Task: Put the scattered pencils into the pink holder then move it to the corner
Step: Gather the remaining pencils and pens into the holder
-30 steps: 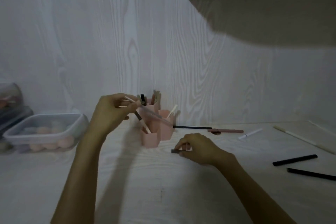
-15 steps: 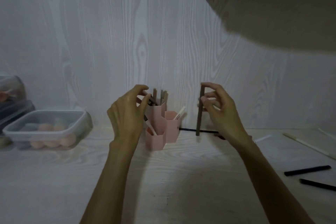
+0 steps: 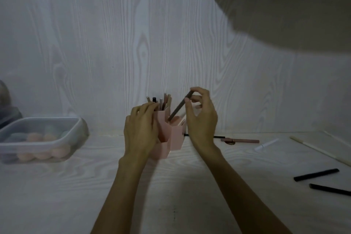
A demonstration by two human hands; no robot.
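Tilting into the pink holder, a brown pencil is pinched by the right hand; the holder is gripped by the left hand.

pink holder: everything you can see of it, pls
The pink holder looks like matte plastic, built from joined angular cups of differing heights, the tallest at the back. It stands upright on the pale wood-grain table near the back wall. Several pencils stick up from the tall cup. The left hand wraps its left side; the right hand tips a dark pencil into a cup.
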